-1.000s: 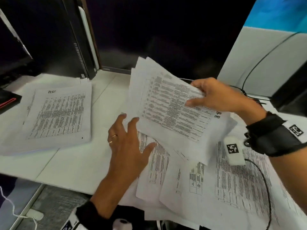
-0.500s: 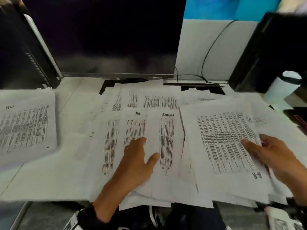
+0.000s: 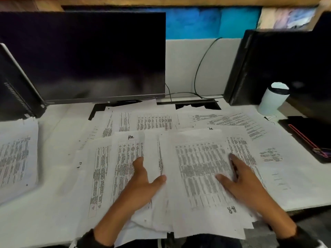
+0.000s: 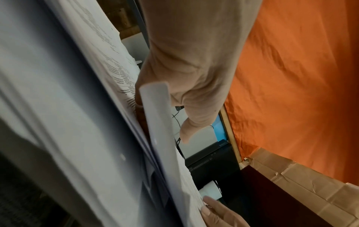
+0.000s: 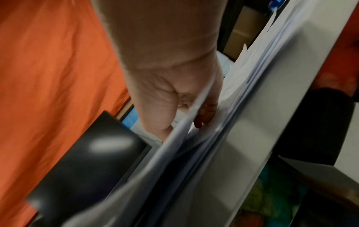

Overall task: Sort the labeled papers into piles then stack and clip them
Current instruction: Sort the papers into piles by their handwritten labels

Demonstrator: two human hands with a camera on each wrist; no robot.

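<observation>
Left grip and right grip lie spread, fingers straight, on loose papers covering the white counter. The top sheet runs near-to-far, label nearest. Separate pile left; dark monitor and cup beyond.

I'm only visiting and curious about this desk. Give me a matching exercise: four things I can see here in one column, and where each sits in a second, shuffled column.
Things
1. white cup
2. monitor
3. separate paper pile
4. black folder with red edge

Places
A. far left of the desk, apart from the spread sheets
B. far right edge of the desk
C. behind the spread sheets, screen dark
D. right rear, in front of the black computer tower

Pairs: 1-D, 2-C, 3-A, 4-B
</observation>
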